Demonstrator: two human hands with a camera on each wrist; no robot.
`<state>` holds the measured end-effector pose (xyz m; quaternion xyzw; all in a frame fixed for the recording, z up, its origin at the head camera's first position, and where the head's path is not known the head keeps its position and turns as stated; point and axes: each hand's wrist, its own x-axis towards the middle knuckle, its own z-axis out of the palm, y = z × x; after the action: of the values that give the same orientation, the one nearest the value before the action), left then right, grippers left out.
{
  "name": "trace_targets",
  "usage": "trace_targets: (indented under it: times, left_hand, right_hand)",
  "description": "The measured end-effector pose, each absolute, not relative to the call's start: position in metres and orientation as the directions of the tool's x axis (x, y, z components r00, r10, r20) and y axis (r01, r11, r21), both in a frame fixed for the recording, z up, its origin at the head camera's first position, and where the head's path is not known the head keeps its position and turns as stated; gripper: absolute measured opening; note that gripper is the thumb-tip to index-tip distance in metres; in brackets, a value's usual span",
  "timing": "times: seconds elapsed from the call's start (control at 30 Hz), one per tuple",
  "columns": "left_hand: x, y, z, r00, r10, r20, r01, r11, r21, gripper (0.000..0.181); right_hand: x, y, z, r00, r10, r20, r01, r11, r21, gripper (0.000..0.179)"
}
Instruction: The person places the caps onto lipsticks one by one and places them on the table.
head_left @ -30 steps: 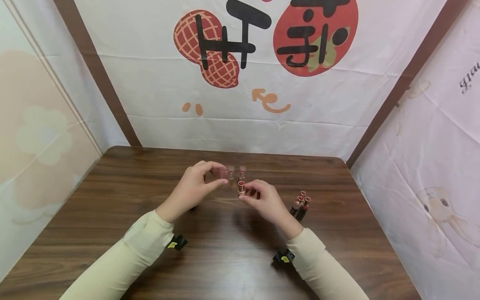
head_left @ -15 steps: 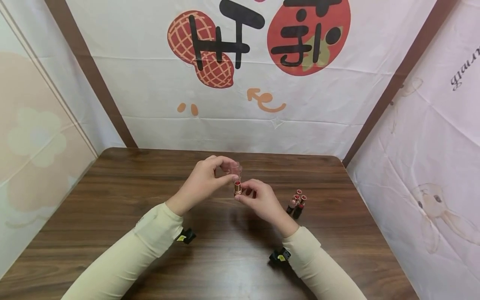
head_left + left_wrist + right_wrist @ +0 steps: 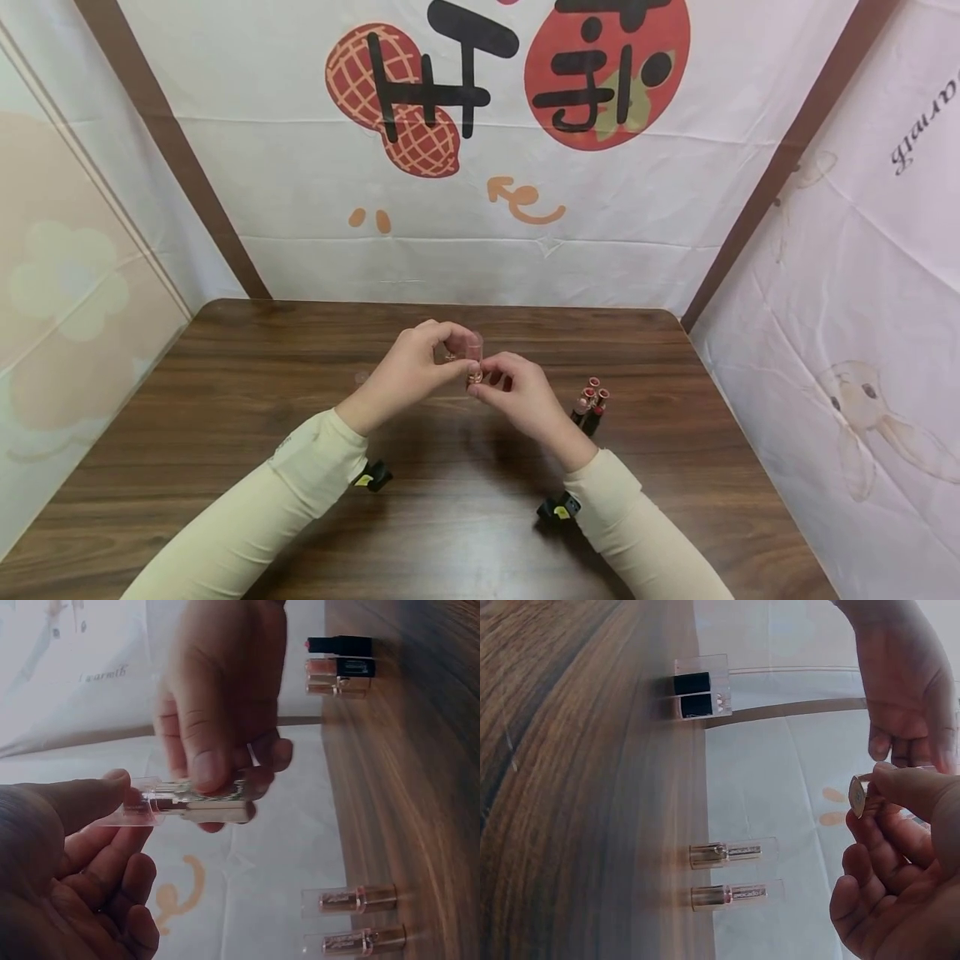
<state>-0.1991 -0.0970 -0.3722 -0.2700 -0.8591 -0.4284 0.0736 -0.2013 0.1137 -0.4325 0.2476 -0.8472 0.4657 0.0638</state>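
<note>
Above the table's middle, my left hand (image 3: 420,362) pinches a clear lipstick cap (image 3: 474,343) between thumb and fingers. My right hand (image 3: 525,398) pinches a lipstick by its shiny gold base (image 3: 219,808), whose round bottom end (image 3: 857,796) shows in the right wrist view. In the left wrist view the cap (image 3: 154,813) surrounds the lipstick's upper part, and the fingertips of both hands are close together. Beyond the hands, two gold lipsticks (image 3: 356,900) (image 3: 731,894) with clear caps stand upright on the table, mostly hidden in the head view.
Several uncapped lipsticks (image 3: 592,398) stand bunched at the right, beside my right wrist. On the left, two black-based pieces with clear tops (image 3: 696,693) stand side by side, largely behind my left hand. The wooden table (image 3: 450,533) ends at a printed cloth wall (image 3: 375,271).
My left hand has moved right with the clear cap and brought it down over the lipstick in my right hand. The head view has turned slightly; the right hand stays nearly still.
</note>
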Motion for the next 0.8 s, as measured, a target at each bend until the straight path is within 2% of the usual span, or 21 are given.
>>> trace_targets:
  times: [0.4,0.8]
  left_hand:
    - [-0.2015,-0.0879,-0.3814,-0.844,0.401,0.355,0.526,0.492,0.694,0.021]
    - [-0.2022,-0.0881,-0.3799,-0.8,0.464,0.38,0.59,0.498,0.635,0.024]
  right_hand:
    - [-0.2031,0.1196,-0.4286,-0.872,-0.352,0.341,-0.473,0.419,-0.775,0.015]
    - [-0.2005,0.1195,-0.4227,-0.855,-0.361,0.373,-0.508,0.438,-0.741,0.013]
